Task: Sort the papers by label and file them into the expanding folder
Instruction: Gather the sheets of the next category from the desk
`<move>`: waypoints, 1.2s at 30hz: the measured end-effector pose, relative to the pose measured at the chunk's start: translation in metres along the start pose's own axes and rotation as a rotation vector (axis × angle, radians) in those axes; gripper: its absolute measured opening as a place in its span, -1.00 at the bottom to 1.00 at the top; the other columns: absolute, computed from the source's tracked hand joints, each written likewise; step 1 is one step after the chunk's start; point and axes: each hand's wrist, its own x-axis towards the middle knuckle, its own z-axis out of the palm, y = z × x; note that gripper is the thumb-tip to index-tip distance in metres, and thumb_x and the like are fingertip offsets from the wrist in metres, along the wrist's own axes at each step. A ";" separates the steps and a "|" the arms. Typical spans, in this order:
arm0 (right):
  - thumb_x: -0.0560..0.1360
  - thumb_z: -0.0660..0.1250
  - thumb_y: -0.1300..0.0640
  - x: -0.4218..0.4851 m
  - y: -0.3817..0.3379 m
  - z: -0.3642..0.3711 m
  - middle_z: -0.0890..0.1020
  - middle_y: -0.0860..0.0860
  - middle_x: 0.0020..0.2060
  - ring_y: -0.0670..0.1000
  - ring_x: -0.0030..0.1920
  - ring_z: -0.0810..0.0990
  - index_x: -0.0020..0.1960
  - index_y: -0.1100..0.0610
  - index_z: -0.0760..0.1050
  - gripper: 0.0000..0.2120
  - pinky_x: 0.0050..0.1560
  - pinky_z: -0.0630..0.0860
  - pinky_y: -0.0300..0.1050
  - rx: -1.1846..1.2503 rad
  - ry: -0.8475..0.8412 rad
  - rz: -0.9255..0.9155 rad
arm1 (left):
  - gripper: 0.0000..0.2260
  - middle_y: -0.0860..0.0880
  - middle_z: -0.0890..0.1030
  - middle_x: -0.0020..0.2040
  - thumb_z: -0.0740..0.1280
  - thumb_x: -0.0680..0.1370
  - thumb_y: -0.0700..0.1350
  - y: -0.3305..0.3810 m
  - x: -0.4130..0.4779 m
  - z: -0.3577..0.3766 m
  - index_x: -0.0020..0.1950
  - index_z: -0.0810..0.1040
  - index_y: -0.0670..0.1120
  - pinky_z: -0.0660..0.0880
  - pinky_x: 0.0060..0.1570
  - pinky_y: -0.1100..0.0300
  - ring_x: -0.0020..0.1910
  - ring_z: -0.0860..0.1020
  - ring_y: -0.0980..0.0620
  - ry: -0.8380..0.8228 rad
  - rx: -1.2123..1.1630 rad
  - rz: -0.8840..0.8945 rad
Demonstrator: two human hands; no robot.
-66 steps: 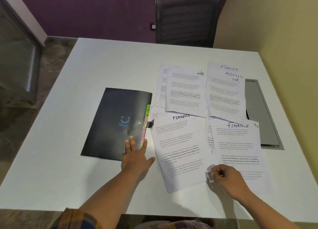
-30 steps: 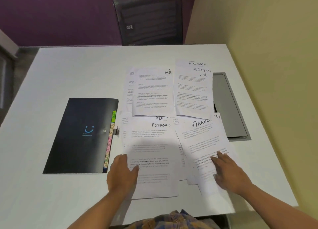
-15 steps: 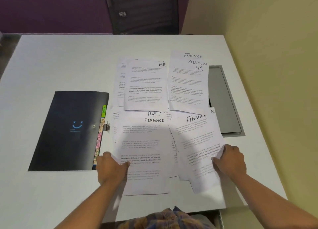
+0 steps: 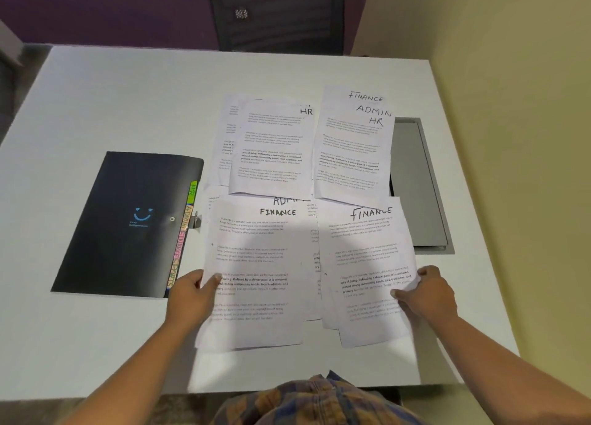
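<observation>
Printed white papers lie spread over the middle of the white table [image 4: 112, 89]. My left hand [image 4: 190, 296] pinches the left edge of a sheet headed FINANCE [image 4: 256, 264]. My right hand [image 4: 425, 295] grips the right edge of a second FINANCE sheet [image 4: 367, 264], which is slightly crumpled there. Behind them lie a sheet headed HR [image 4: 271, 146] and a pile showing FINANCE, ADMIN and HR headings [image 4: 351, 149]. An ADMIN sheet peeks out under the left FINANCE sheet. The black expanding folder [image 4: 128, 226] lies closed at the left, with coloured tabs along its right edge.
A grey recessed cable tray [image 4: 422, 184] is set into the table to the right of the papers. A dark chair [image 4: 278, 12] stands behind the table's far edge. A yellow wall runs close along the right side.
Both hands slid outward to the edges of the two front FINANCE sheets and took hold of them. The camera view shifted right and closer. The folder has not moved.
</observation>
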 end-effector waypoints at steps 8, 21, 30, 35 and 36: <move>0.36 0.54 0.18 -0.006 0.002 -0.007 0.62 0.04 -0.40 0.05 -0.35 0.58 -0.27 0.20 0.49 -0.77 -0.36 0.43 -0.12 0.180 0.026 -0.024 | -0.79 0.00 0.71 -0.06 0.32 0.60 0.00 -0.007 -0.036 -0.011 0.08 0.66 -0.08 0.61 -0.19 0.13 -0.11 0.67 -0.02 0.067 -0.193 0.069; 0.51 0.42 0.07 -0.082 -0.001 -0.091 0.70 -0.31 -0.29 -0.30 -0.30 0.63 -0.07 -0.06 0.67 -0.94 -0.40 0.46 -0.43 0.476 0.111 -0.360 | -0.83 -0.04 0.71 -0.11 0.30 0.60 0.04 0.028 -0.052 0.007 0.02 0.66 0.02 0.64 -0.28 0.05 -0.13 0.69 -0.08 0.133 -0.474 0.026; 0.53 0.40 0.11 -0.083 -0.062 -0.097 0.75 0.08 -0.08 0.11 -0.13 0.74 0.05 0.12 0.66 -0.86 -0.11 0.67 0.04 0.989 -0.002 -0.295 | -0.79 -0.05 0.73 -0.03 0.25 0.64 -0.01 0.074 -0.053 0.025 0.10 0.64 -0.06 0.67 -0.11 -0.11 -0.07 0.71 -0.10 -0.035 -0.650 0.026; 0.55 0.38 0.17 -0.092 -0.102 -0.059 0.74 -0.10 -0.23 -0.15 -0.26 0.71 -0.04 0.11 0.65 -0.93 -0.36 0.55 -0.33 0.783 -0.113 -0.368 | -0.80 -0.05 0.73 0.01 0.26 0.65 -0.04 0.100 -0.058 0.029 0.16 0.62 -0.06 0.65 -0.20 0.04 -0.06 0.71 -0.10 -0.126 -0.696 0.023; 0.55 0.38 0.16 -0.094 -0.106 -0.053 0.74 -0.13 -0.21 -0.13 -0.20 0.72 -0.02 0.07 0.64 -0.93 -0.29 0.59 -0.28 0.745 -0.134 -0.366 | -0.80 -0.04 0.73 0.02 0.26 0.65 -0.03 0.104 -0.060 0.029 0.16 0.63 -0.05 0.63 -0.19 0.05 -0.05 0.71 -0.09 -0.151 -0.686 0.037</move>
